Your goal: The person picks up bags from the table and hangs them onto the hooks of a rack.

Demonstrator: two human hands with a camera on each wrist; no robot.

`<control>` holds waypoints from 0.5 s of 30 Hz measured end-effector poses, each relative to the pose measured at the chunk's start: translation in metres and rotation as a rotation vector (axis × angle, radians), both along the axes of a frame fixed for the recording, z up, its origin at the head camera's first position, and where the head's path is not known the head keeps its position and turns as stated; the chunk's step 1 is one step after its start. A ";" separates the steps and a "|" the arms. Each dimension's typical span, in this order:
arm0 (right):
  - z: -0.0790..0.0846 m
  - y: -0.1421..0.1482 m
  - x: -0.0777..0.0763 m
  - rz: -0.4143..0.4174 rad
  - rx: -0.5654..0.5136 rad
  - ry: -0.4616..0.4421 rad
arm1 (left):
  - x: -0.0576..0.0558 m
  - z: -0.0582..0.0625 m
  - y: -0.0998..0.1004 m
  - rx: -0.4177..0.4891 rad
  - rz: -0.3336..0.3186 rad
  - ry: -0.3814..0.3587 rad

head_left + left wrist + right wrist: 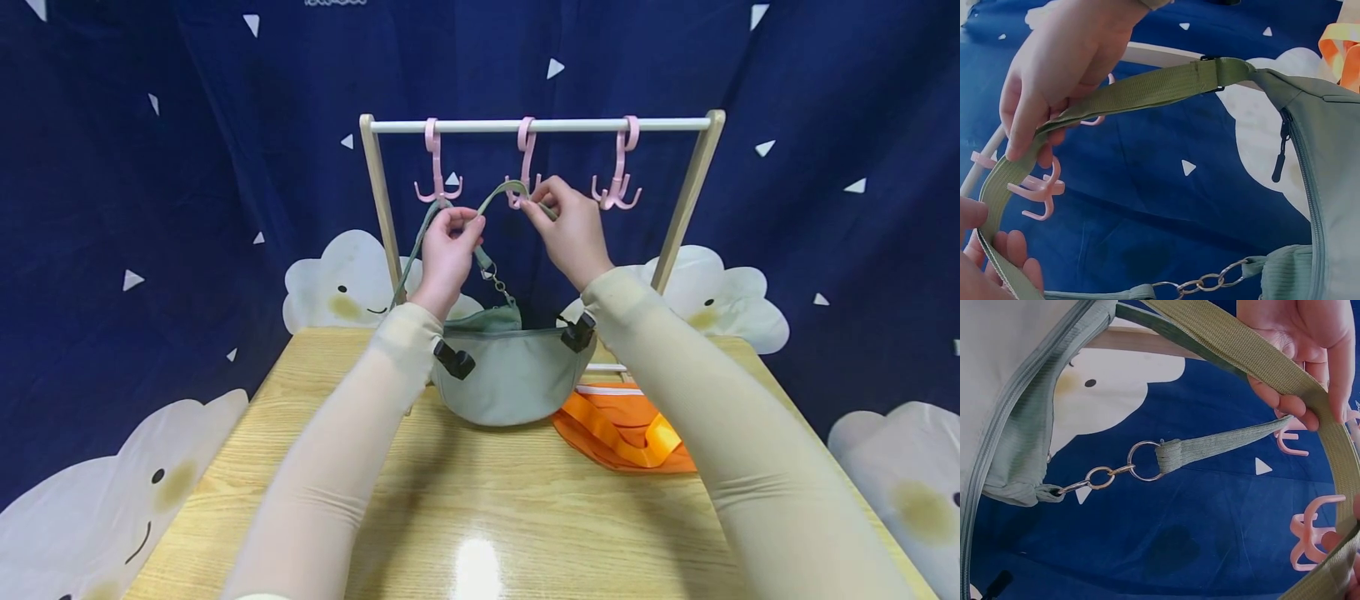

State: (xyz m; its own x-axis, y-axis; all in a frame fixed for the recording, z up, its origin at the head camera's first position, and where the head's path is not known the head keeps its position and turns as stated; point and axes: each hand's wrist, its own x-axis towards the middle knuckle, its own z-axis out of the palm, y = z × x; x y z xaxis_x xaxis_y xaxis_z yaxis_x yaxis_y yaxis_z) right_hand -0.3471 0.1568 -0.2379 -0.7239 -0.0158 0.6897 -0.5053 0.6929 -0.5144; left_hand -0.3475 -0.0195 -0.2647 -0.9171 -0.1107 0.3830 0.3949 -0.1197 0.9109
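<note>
My left hand [448,254] and right hand [570,229] each pinch the webbing strap [498,190] of a grey-green waist bag [517,383]. Between them the strap arches up and overlaps the middle pink hook [527,150] in the head view. Below my hands the bag hangs, its zipper along the top. The left wrist view shows the strap's black slider [1210,59] near the bag. Behind it, a smaller green handbag [491,319] hangs by its strap from the left pink hook [435,158]; a metal ring chain [1110,475] joins that strap to the handbag.
The hooks hang on the white rail [577,126] of a wooden-legged rack. A third pink hook [619,171] is at the right. An orange bag [615,417] lies on the wooden table [450,500], partly behind my right sleeve. A blue curtain [187,208] is behind.
</note>
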 end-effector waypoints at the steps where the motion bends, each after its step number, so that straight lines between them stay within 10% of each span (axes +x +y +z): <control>1: -0.001 0.000 0.000 0.002 -0.003 -0.005 | -0.001 -0.001 0.000 0.001 0.002 0.002; 15: -0.010 0.000 -0.002 -0.005 0.021 -0.051 | -0.004 -0.009 0.002 -0.021 0.025 -0.036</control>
State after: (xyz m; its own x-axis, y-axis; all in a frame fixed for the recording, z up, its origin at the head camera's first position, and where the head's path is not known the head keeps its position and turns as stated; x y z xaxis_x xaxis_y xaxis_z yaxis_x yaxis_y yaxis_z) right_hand -0.3489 0.1573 -0.2474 -0.7585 -0.0267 0.6512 -0.4753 0.7063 -0.5246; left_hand -0.3512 -0.0176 -0.2742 -0.9274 -0.1257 0.3524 0.3645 -0.0909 0.9268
